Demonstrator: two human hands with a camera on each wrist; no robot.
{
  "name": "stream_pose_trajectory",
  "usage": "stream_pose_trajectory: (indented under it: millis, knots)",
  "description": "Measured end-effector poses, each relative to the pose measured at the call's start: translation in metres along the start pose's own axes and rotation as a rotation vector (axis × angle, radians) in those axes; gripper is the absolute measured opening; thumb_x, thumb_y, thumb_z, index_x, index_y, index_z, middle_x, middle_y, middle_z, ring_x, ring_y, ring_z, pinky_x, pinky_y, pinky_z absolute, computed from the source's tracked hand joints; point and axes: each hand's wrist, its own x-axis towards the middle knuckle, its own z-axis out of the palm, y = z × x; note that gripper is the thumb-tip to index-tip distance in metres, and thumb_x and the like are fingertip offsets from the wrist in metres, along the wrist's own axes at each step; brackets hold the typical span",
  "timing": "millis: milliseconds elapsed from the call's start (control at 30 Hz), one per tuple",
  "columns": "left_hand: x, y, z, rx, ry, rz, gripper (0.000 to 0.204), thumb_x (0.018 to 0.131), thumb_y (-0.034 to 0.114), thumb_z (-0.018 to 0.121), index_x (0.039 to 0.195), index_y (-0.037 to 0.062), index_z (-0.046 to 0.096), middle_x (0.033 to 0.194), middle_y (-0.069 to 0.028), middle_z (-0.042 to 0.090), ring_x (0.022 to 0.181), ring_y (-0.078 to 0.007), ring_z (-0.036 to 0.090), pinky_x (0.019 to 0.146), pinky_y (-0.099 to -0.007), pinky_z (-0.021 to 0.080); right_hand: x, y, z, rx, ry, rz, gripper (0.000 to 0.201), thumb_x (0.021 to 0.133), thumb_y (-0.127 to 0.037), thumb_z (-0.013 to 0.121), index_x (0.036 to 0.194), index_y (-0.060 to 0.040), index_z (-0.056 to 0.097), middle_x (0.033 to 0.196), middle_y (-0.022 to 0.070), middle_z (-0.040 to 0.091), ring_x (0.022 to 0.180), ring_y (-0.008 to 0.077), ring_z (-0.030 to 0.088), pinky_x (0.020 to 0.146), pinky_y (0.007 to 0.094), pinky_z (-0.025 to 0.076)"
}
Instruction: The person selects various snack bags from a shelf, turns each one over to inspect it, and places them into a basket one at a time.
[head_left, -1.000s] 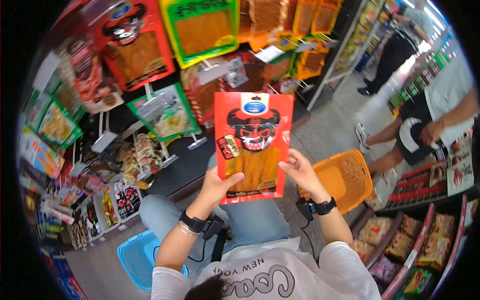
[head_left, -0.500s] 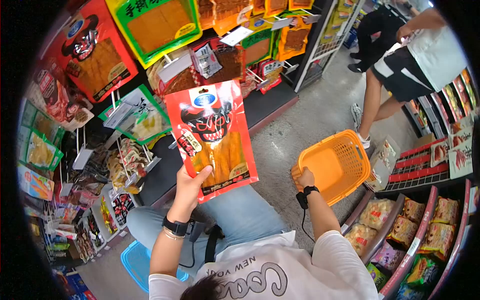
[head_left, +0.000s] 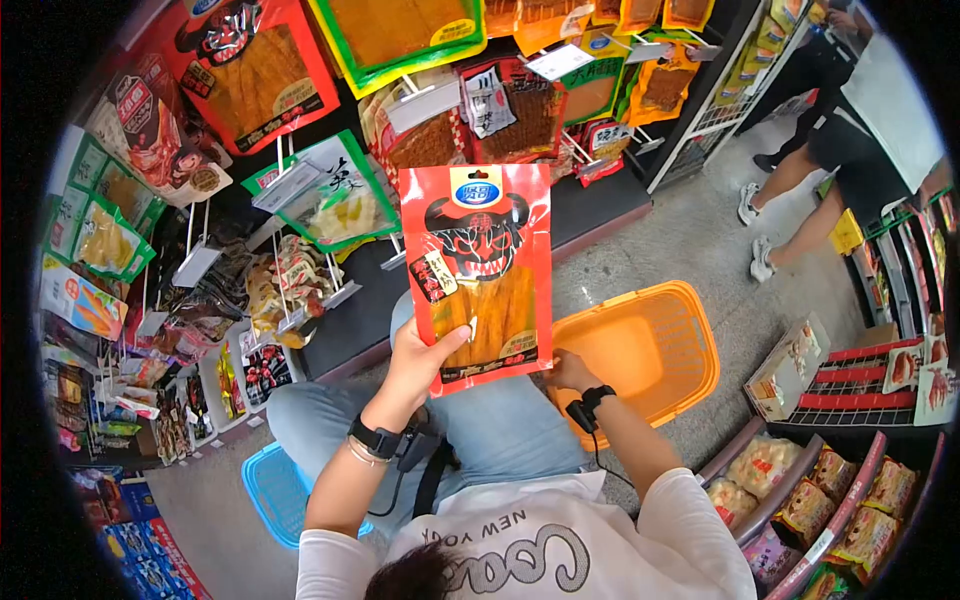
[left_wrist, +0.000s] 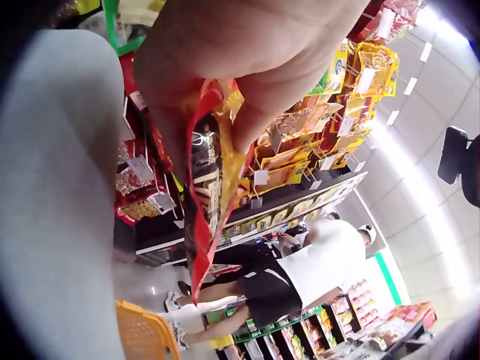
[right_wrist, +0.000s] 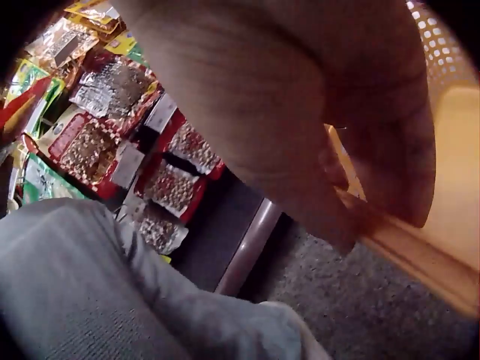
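Observation:
A flat red snack packet [head_left: 480, 250] with a black horned mask and a window of orange strips stands upright before me. My left hand [head_left: 415, 365] pinches its lower left corner, thumb across the front. In the left wrist view the packet [left_wrist: 204, 180] appears edge-on between thumb and fingers of the left hand [left_wrist: 247, 52]. Low on the right, my right hand [head_left: 572, 372] grips the near left rim of an orange plastic basket [head_left: 635, 350]. The right wrist view has the fingers of that hand [right_wrist: 300, 105] curled over the basket rim [right_wrist: 420, 255]. The packet overlaps the basket's left edge.
Hanging snack packets [head_left: 255, 75] fill the rack ahead and to the left. On the floor by my left leg is a blue basket [head_left: 275, 495]. Low shelves of bagged food [head_left: 865, 535] stand at the right. A person in dark shorts [head_left: 850, 150] is in the aisle.
Both hands held the packet at first; the right hand has let go of it and taken the orange basket's rim. The basket now sits closer to my legs. The left hand keeps the packet.

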Motion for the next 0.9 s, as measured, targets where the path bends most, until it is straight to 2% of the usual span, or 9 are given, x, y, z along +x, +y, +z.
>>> stream_pose_trajectory:
  millis: [167, 267, 367, 433, 500, 567, 700, 800, 900]
  knots:
    - [0.002, 0.002, -0.004, 0.010, 0.039, 0.006, 0.026, 0.083, 0.007, 0.065, 0.106, 0.0010, 0.055, 0.093, -0.0020, 0.062, 0.083, -0.0096, 0.058, 0.076, -0.0261, 0.047, -0.002, -0.059, 0.010, -0.059, -0.130, -0.057, 0.049, 0.071, -0.022, 0.073, 0.112, -0.0033, 0.055, 0.087, 0.0131, 0.066, 0.069, 0.0176, 0.064, 0.062, 0.0313, 0.052]
    - [0.007, -0.005, -0.006, 0.031, 0.001, -0.009, 0.028, 0.083, 0.007, 0.065, 0.109, 0.0007, 0.055, 0.098, -0.0031, 0.062, 0.087, -0.0101, 0.058, 0.079, -0.0269, 0.047, -0.009, -0.066, -0.005, 0.138, -0.303, 0.016, 0.049, 0.073, -0.025, 0.071, 0.114, -0.0037, 0.054, 0.091, 0.0099, 0.066, 0.076, 0.0154, 0.064, 0.064, 0.0316, 0.052]
    - [0.015, -0.011, 0.000, 0.027, -0.049, -0.039, 0.031, 0.084, 0.007, 0.064, 0.112, -0.0001, 0.054, 0.105, -0.0042, 0.062, 0.092, -0.0109, 0.058, 0.083, -0.0277, 0.047, -0.011, -0.062, -0.027, 0.303, -0.291, -0.158, 0.044, 0.080, -0.026, 0.065, 0.116, -0.0052, 0.053, 0.095, 0.0079, 0.064, 0.080, 0.0149, 0.063, 0.067, 0.0317, 0.052]
    - [0.020, -0.015, 0.008, 0.028, -0.087, -0.064, 0.032, 0.085, 0.008, 0.063, 0.114, -0.0004, 0.053, 0.108, -0.0049, 0.061, 0.095, -0.0113, 0.057, 0.084, -0.0281, 0.047, -0.011, -0.064, -0.044, 0.444, -0.132, -0.343, 0.039, 0.086, -0.025, 0.058, 0.119, -0.0065, 0.051, 0.102, 0.0054, 0.062, 0.086, 0.0137, 0.061, 0.070, 0.0314, 0.052]
    - [0.026, -0.020, 0.014, 0.053, -0.148, -0.084, 0.033, 0.086, 0.009, 0.061, 0.117, -0.0004, 0.052, 0.111, -0.0054, 0.060, 0.098, -0.0117, 0.057, 0.086, -0.0285, 0.046, -0.053, -0.100, -0.096, 0.591, -0.021, -0.222, 0.038, 0.089, -0.021, 0.056, 0.123, -0.0060, 0.048, 0.109, 0.0042, 0.059, 0.093, 0.0143, 0.059, 0.076, 0.0316, 0.050]
    - [0.028, -0.026, 0.023, 0.056, -0.218, -0.101, 0.034, 0.088, 0.009, 0.060, 0.119, 0.0001, 0.050, 0.114, -0.0057, 0.059, 0.100, -0.0120, 0.056, 0.087, -0.0291, 0.046, -0.068, -0.106, -0.128, 1.057, -0.198, -0.403, 0.040, 0.089, -0.018, 0.057, 0.125, -0.0042, 0.045, 0.115, 0.0035, 0.057, 0.100, 0.0132, 0.056, 0.084, 0.0325, 0.048]
    - [0.031, -0.040, 0.043, 0.042, -0.325, -0.160, 0.037, 0.091, 0.008, 0.054, 0.125, 0.0007, 0.044, 0.120, -0.0062, 0.055, 0.107, -0.0132, 0.052, 0.092, -0.0298, 0.042, -0.116, -0.157, -0.132, 0.786, 0.272, -0.742, 0.046, 0.081, -0.003, 0.065, 0.123, -0.0026, 0.046, 0.115, 0.0039, 0.058, 0.105, 0.0130, 0.055, 0.091, 0.0300, 0.043]
    - [0.035, -0.058, 0.050, 0.031, -0.344, -0.190, 0.035, 0.091, 0.006, 0.052, 0.125, 0.0023, 0.045, 0.122, -0.0064, 0.054, 0.109, -0.0145, 0.051, 0.095, -0.0312, 0.040, -0.116, -0.134, -0.131, 0.766, 0.272, -0.563, 0.047, 0.078, 0.000, 0.068, 0.121, -0.0013, 0.049, 0.114, 0.0025, 0.058, 0.103, 0.0112, 0.054, 0.091, 0.0267, 0.042]
    - [0.035, -0.060, 0.041, 0.092, -0.355, -0.183, 0.033, 0.091, 0.012, 0.052, 0.123, 0.0044, 0.047, 0.119, -0.0068, 0.056, 0.105, -0.0150, 0.054, 0.091, -0.0317, 0.043, -0.118, -0.101, -0.134, 0.811, 0.455, -0.485, 0.038, 0.078, 0.000, 0.067, 0.113, -0.0025, 0.053, 0.106, 0.0018, 0.061, 0.094, 0.0104, 0.056, 0.083, 0.0268, 0.045]
